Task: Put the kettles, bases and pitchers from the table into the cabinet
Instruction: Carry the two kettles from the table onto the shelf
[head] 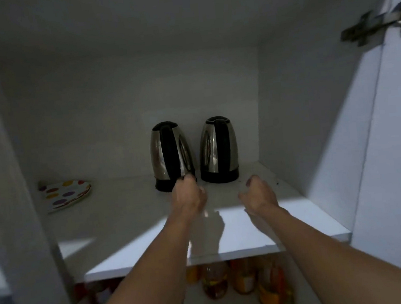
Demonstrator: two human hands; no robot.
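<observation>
1. Head view: two steel kettles are standing upright side by side at the back of the cabinet shelf (239, 231), the left kettle (170, 157) and the right kettle (219, 150) close together but not touching.
2. Left hand (189, 197) is reaching in, fingertips touching or just short of the left kettle's black foot; fingers loosely curled, gripping nothing that I can make out.
3. Right hand (258, 195) is hovering in front of the right kettle, clear of it, fingers half-curled and empty.
4. A spotted plate (66, 193) is lying at the shelf's left; bottles (241, 280) are sitting on the level below.
5. Judgement: the kettles appear done. No separate bases or pitchers are showing here, and the table is out of view, so what is remaining cannot be told.
</observation>
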